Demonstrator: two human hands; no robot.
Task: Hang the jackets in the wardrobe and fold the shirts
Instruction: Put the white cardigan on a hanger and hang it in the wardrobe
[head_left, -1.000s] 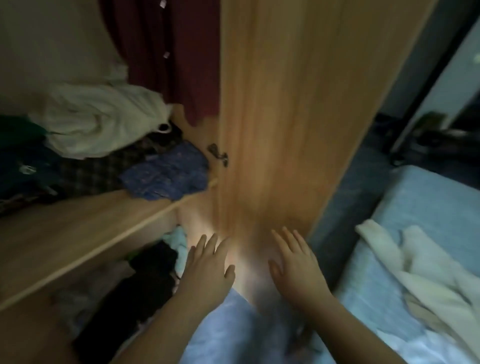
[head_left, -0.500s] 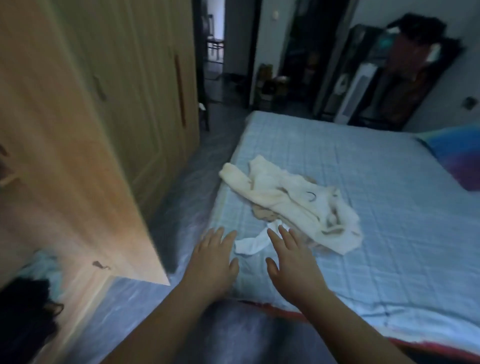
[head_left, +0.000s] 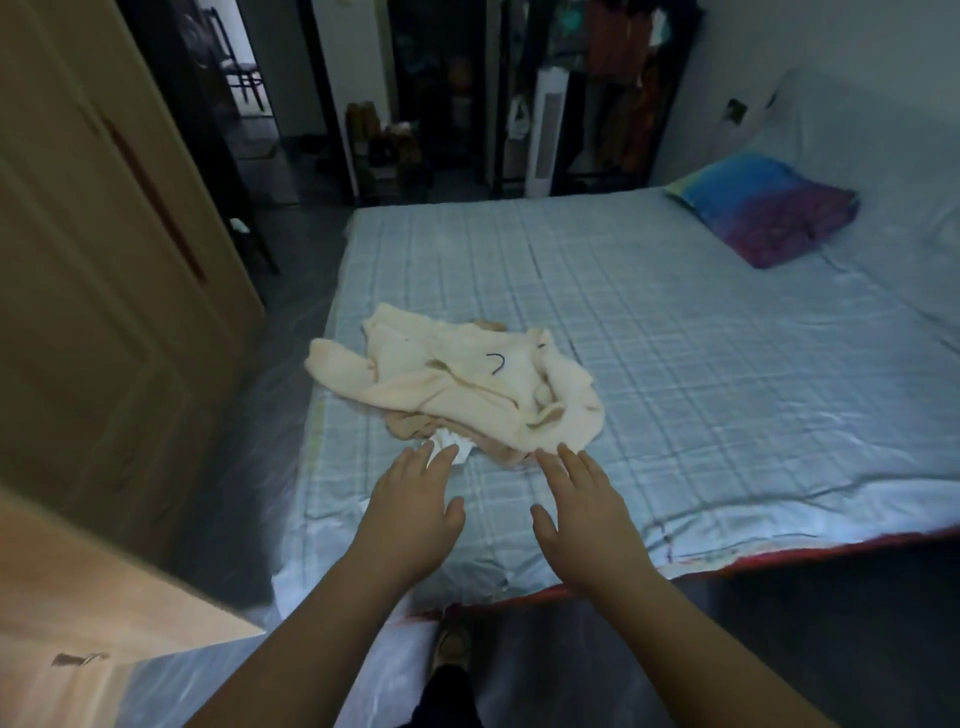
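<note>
Reaching for the cream garment (head_left: 467, 384), crumpled over a tan piece (head_left: 415, 423) near the left edge of the bed (head_left: 675, 364), so I'm on the pickup step. Left hand (head_left: 410, 514) and right hand (head_left: 587, 514) hover at its near hem, fingers straight, slightly spread, holding nothing. Next I need a pinch and a shake flat. Half a second ago the hands sat farther back and the wardrobe (head_left: 104, 260) filled more of the view

The bed (head_left: 675, 395) is left bare in front of the pile of clothes (head_left: 467, 384) and to its right. The left side is closed in by the wardrobe door (head_left: 104, 312). The pillow (head_left: 769, 213) is set well apart.
</note>
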